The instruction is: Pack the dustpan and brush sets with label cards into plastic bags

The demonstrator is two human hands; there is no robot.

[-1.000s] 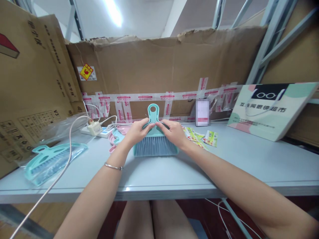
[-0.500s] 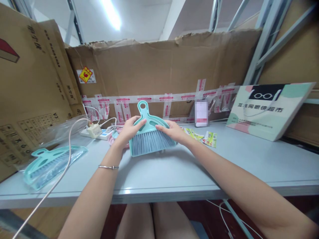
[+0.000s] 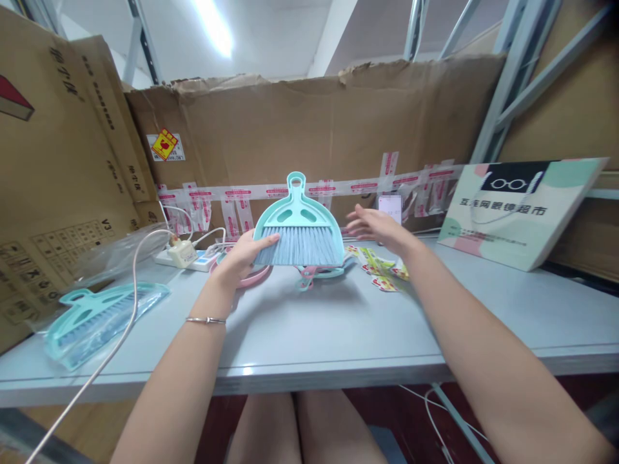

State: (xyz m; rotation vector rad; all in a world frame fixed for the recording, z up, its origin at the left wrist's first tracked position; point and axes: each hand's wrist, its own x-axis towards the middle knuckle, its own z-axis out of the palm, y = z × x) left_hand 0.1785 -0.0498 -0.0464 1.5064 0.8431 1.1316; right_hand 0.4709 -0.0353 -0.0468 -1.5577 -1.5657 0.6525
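Torn-topped cardboard (image 3: 271, 135) backs the pale bench (image 3: 290, 341). Held up over it, mid-feed, is a brush-and-dustpan set (image 3: 298, 221), its left edge pinched in the left hand (image 3: 240, 256), thumb across the bristles (image 3: 307, 246). I see the right hand (image 3: 382, 227) apart from it, fingers loosely spread. From here I judge the set light, stiff, slightly slippery plastic; the bristles should give, so I'd favour the looped handle (image 3: 296, 193) for firm hold.

Both bare forearms (image 3: 191, 354) are extended over the front edge of the grey table (image 3: 329, 380); left hand (image 3: 242, 256) is clasped, right hand (image 3: 380, 227) raised, fingers parted.
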